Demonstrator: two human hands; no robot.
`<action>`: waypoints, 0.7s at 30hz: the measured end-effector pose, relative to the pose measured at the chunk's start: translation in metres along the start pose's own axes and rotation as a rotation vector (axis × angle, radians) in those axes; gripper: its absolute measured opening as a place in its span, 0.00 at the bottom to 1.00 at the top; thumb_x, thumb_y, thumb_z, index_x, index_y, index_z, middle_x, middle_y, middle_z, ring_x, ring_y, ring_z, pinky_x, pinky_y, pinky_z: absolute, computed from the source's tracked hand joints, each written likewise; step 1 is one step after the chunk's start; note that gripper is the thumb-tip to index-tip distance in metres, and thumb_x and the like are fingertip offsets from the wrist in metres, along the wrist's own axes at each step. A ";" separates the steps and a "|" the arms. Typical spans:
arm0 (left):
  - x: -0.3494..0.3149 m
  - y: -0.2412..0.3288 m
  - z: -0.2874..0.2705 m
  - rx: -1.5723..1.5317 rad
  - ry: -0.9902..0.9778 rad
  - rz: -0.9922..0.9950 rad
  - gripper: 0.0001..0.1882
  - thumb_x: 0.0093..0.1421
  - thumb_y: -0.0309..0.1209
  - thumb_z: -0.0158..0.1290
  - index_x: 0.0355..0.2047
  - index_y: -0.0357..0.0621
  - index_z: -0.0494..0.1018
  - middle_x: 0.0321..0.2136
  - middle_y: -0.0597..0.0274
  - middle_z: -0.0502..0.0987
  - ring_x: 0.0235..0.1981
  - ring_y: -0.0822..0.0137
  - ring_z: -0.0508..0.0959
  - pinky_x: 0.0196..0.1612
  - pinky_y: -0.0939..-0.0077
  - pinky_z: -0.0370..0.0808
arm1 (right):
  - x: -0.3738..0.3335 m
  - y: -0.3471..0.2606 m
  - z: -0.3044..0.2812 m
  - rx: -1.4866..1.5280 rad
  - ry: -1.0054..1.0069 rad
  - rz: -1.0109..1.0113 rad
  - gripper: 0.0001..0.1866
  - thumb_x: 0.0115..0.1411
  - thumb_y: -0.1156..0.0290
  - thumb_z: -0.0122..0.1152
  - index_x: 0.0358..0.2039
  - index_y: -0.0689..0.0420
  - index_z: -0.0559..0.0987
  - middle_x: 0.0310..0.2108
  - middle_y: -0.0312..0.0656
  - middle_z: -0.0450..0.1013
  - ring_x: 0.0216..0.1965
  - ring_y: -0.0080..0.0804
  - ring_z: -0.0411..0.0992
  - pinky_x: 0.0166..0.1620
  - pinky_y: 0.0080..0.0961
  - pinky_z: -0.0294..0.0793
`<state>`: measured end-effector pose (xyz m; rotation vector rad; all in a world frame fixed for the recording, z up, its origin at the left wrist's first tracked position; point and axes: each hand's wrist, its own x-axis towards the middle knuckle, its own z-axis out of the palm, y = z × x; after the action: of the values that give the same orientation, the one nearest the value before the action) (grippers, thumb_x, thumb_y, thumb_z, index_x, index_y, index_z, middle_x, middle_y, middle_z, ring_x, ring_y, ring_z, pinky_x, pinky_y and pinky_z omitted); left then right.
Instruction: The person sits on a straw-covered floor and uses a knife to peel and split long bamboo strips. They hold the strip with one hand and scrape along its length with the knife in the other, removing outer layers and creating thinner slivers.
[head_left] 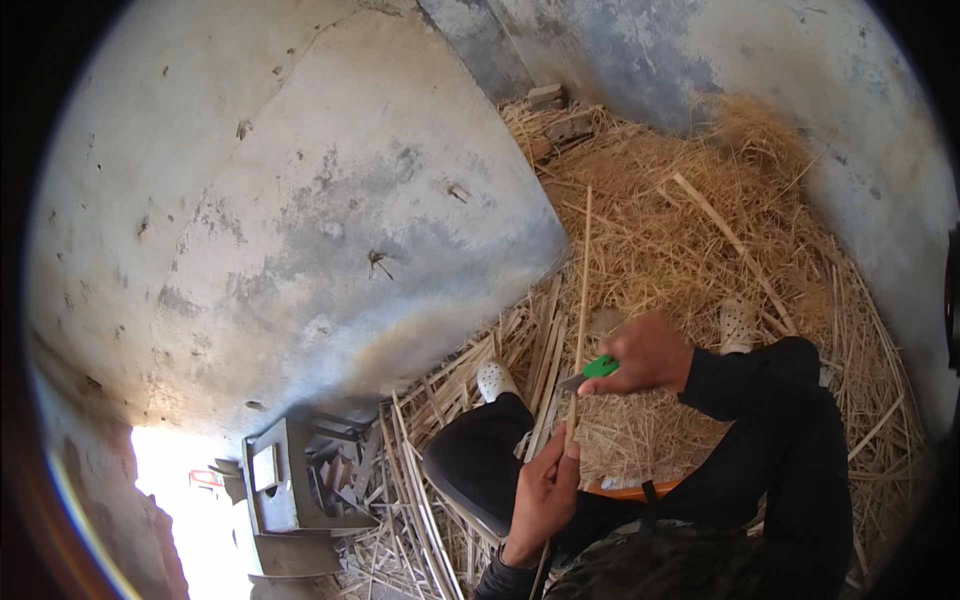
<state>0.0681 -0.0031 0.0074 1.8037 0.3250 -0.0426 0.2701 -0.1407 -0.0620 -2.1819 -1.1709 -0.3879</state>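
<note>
A long, thin bamboo strip [584, 270] runs upright through the middle of the view and down past my lap. Its lower part is gripped by my left hand [545, 490], with the thumb pressed along it. My right hand [645, 355] is closed round a knife [601, 367] with a green handle and a short grey blade. The blade lies against the strip, a little above my left hand. The right thumb is close to the strip below the blade; whether it touches cannot be made out.
Straw-like shavings [660, 240] cover the floor ahead and to the right. Split strips [420, 480] lie at the left, near a wooden frame [300, 480]. A longer slat [735, 250] rests on the shavings. Walls [330, 200] stand close on both sides. My light clogs [495, 380] are on the floor.
</note>
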 end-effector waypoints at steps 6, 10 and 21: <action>-0.020 0.007 0.002 0.005 -0.115 -0.096 0.22 0.69 0.32 0.42 0.59 0.32 0.62 0.20 0.77 0.59 0.21 0.85 0.56 0.24 0.88 0.55 | 0.035 0.121 -0.021 -0.135 0.051 0.415 0.41 0.53 0.21 0.32 0.05 0.48 0.55 0.06 0.27 0.45 0.08 0.20 0.44 0.12 0.24 0.43; -0.022 0.004 0.001 -0.143 -0.192 -0.164 0.21 0.70 0.33 0.41 0.59 0.33 0.62 0.18 0.78 0.57 0.19 0.84 0.55 0.23 0.88 0.54 | 0.033 0.165 -0.040 -0.211 0.080 0.626 0.41 0.56 0.24 0.30 0.06 0.48 0.54 0.07 0.26 0.46 0.09 0.18 0.42 0.13 0.25 0.42; 0.006 -0.012 -0.002 -0.653 -0.113 -0.169 0.21 0.69 0.32 0.37 0.55 0.26 0.63 0.11 0.76 0.54 0.13 0.80 0.54 0.21 0.83 0.58 | -0.001 -0.013 -0.023 -0.150 -0.158 0.020 0.29 0.53 0.30 0.50 0.23 0.41 0.85 0.06 0.32 0.63 0.08 0.26 0.62 0.13 0.25 0.57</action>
<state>0.0707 0.0026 -0.0041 1.1207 0.3590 -0.1401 0.2601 -0.1512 -0.0398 -2.3891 -1.2386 -0.3079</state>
